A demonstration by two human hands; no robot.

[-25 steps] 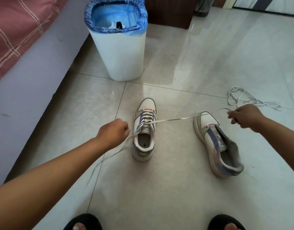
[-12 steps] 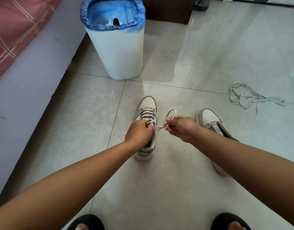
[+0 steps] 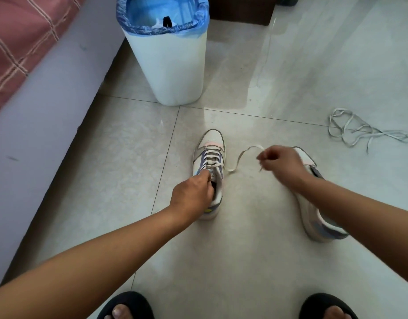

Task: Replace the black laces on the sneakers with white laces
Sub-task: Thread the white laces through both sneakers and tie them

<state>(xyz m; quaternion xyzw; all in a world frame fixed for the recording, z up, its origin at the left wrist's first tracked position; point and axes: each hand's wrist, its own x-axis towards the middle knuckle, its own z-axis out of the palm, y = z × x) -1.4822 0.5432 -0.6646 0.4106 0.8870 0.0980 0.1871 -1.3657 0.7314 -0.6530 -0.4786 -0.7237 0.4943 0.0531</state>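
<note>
Left hand (image 3: 190, 196) grips the left sneaker (image 3: 209, 157) at its tongue, mid-floor. The white lace (image 3: 241, 156) runs rightward from its top eyelets to the right hand (image 3: 282, 163), fingers pinched on its end; that hand is nearer. Two sneakers; right sneaker (image 3: 313, 217) unlaced. One spare lace (image 3: 359, 132) at the floor's right edge.

Half-laced sneaker (image 3: 209, 162), white lace (image 3: 238, 158) trailing right
</note>
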